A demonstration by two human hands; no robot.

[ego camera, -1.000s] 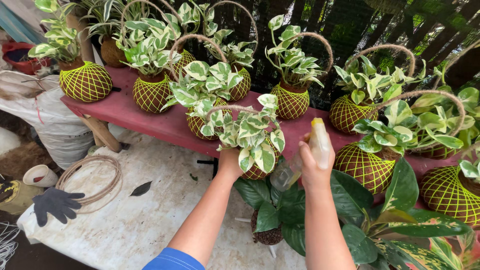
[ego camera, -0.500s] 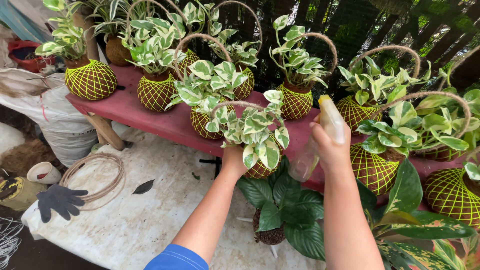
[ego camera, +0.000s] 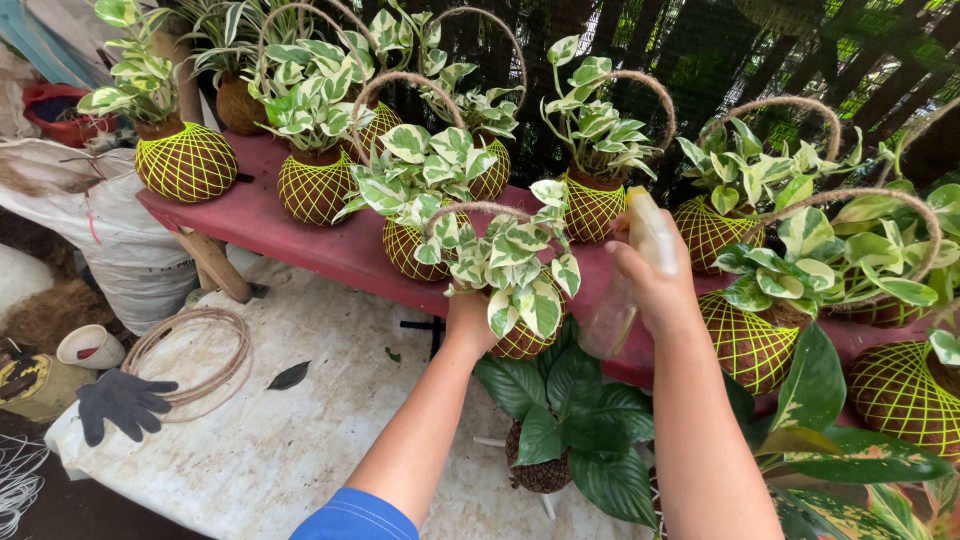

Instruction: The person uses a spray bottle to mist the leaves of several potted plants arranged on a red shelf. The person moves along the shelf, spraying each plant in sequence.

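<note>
Red counter (ego camera: 290, 235) carries rows of netted plant balls. Near edge: left hand (ego camera: 470, 322) clamped under one plant ball (ego camera: 520, 335). Right hand (ego camera: 655, 285) clamped on spray bottle (ego camera: 630, 275), tilted, just right of that ball, nozzle toward its leaves.

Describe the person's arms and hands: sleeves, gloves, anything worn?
Both forearms are bare. The left hand and right hand wear no gloves, rings or watch that can be seen. A blue sleeve shows on the left upper arm; the right arm shows no sleeve.
</note>
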